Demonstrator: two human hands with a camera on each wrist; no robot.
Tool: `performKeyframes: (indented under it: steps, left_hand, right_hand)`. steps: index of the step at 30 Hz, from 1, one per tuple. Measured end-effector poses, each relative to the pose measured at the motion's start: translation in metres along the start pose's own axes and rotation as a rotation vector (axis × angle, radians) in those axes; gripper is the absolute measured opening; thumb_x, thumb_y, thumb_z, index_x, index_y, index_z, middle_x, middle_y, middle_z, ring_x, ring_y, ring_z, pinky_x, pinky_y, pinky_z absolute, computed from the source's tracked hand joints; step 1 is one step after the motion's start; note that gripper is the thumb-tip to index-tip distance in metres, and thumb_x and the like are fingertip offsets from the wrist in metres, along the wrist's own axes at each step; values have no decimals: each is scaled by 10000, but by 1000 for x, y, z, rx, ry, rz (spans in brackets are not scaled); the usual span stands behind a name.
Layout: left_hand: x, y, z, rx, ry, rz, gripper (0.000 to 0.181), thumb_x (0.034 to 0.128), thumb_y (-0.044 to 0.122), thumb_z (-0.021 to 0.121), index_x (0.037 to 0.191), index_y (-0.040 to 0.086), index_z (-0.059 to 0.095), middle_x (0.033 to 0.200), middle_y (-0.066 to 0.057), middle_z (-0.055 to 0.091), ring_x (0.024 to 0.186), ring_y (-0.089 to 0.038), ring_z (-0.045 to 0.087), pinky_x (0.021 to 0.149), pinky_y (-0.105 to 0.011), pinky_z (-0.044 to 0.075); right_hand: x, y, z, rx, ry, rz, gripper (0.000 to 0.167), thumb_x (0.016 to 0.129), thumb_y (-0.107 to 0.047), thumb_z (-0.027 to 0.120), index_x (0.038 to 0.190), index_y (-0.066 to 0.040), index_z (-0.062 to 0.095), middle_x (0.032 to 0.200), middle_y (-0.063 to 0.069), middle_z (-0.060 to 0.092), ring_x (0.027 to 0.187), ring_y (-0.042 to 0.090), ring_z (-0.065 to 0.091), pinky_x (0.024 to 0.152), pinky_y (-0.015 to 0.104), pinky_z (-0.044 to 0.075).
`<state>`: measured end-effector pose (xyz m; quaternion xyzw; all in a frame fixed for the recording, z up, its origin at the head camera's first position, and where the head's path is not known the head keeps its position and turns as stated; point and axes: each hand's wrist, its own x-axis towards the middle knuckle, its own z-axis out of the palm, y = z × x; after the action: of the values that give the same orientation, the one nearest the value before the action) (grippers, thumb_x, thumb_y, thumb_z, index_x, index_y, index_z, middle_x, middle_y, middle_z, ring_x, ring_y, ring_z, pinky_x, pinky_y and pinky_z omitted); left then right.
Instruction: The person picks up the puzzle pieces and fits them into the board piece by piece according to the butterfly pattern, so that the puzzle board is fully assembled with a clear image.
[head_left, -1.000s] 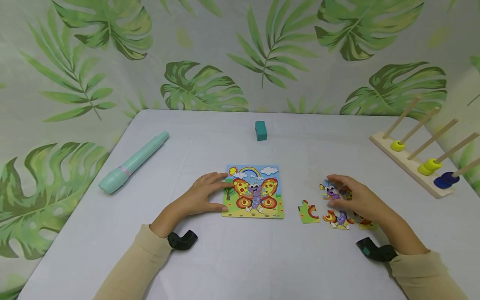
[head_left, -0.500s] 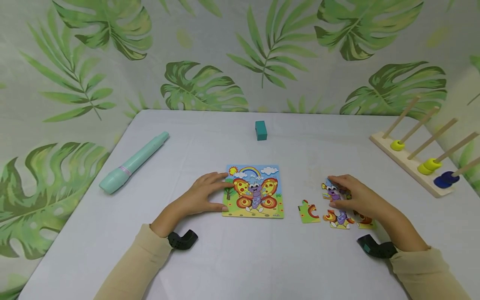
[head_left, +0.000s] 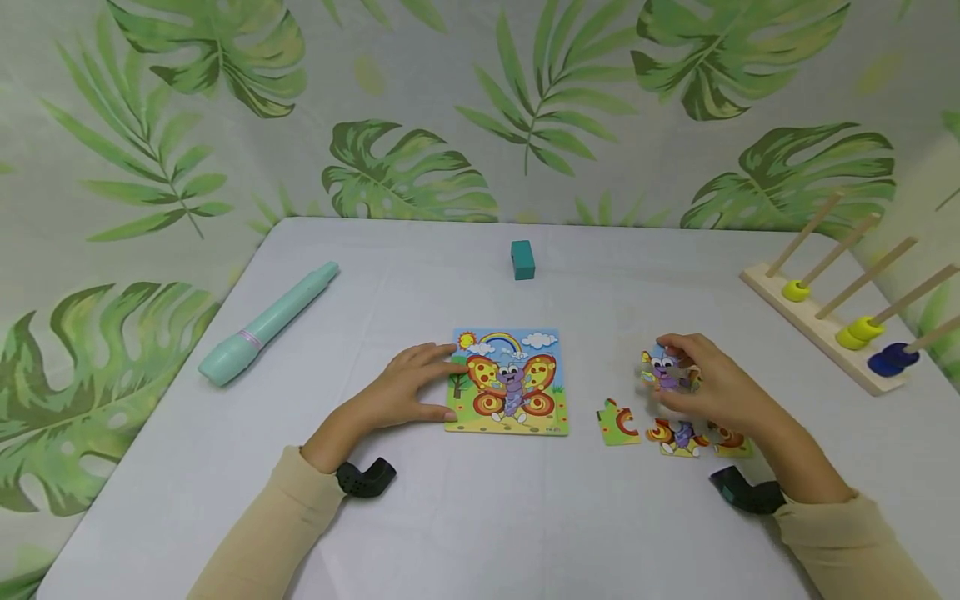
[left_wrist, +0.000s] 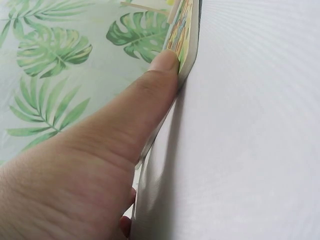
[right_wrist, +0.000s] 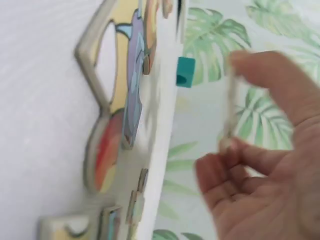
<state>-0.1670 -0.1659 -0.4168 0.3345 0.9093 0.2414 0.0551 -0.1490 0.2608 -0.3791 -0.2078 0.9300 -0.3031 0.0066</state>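
Observation:
A square butterfly picture board (head_left: 512, 387) lies mid-table. My left hand (head_left: 416, 387) rests at its left side, fingers fairly straight, with fingertips over the picture and thumb at the lower left edge. In the left wrist view, the thumb (left_wrist: 162, 62) touches the board's edge. My right hand (head_left: 708, 383) pinches a puzzle piece (head_left: 663, 372) with the butterfly's face, held just above the table. The right wrist view shows this piece edge-on between thumb and fingertips, blurred. Below that hand lie a butterfly-body piece (head_left: 681, 437) and an orange-and-green piece (head_left: 731, 443), partly hidden. A green corner piece (head_left: 617, 423) lies left of them.
A teal block (head_left: 522, 260) stands near the back edge. A mint-green tapered tube (head_left: 270, 325) lies at the left. To the right, a wooden peg stand (head_left: 825, 329) carries yellow and dark blue beads. A leaf-patterned cloth hangs behind the table.
My right hand has lifted the butterfly-face piece off the table and raised it slightly. The left hand and the picture board have stayed in place.

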Motion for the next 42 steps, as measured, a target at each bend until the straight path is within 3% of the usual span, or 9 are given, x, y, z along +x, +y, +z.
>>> performKeyframes:
  steps: [9,13,18,23,31,42]
  left_hand:
    - [1,-1,1,-2,14,19,648,735,586,617,1286,267,496,1429,-13,289,1307,-288,182,1043,-467,103]
    - [1,-1,1,-2,19,23,647,736,580,621,1285,262,498,1430,-15,289,1306,-293,184,1041,-475,108]
    - [1,0,0,-8,17,21,645,736,573,626,1285,258,498,1431,-14,286,1308,-295,178,1042,-475,105]
    - [0,1,0,-7,8,12,649,735,576,624,1288,264,493,1434,-10,280,1311,-289,172,1045,-467,97]
    - [-1,1,-1,-5,6,5,638,741,573,621,1288,269,491,1434,-6,281,1312,-290,170,1046,-464,95]
    - [-1,2,0,-5,8,-4,642,744,593,603,1290,277,486,1436,0,269,1315,-272,162,1046,-464,93]
  right_hand:
    - [23,-53,14,97,86,-219,671,665,-117,789,1225,-2,438,1047,38,460,916,162,450,776,313,402]
    - [37,-76,30,145,55,-243,687,662,-140,790,1237,-29,430,1074,31,452,948,161,432,791,363,410]
    - [52,-95,55,165,-22,-211,688,684,-237,778,1241,-36,426,1091,35,447,974,177,419,805,400,417]
    - [64,-101,76,151,-82,-153,691,687,-287,770,1235,-19,446,1070,29,452,973,167,412,812,371,427]
    - [77,-99,97,44,-121,-130,690,689,-359,753,1233,-36,479,1099,60,481,1027,193,423,878,379,400]
    - [84,-99,107,-31,-100,-157,696,688,-404,750,1223,-17,530,1040,74,515,990,214,443,866,391,347]
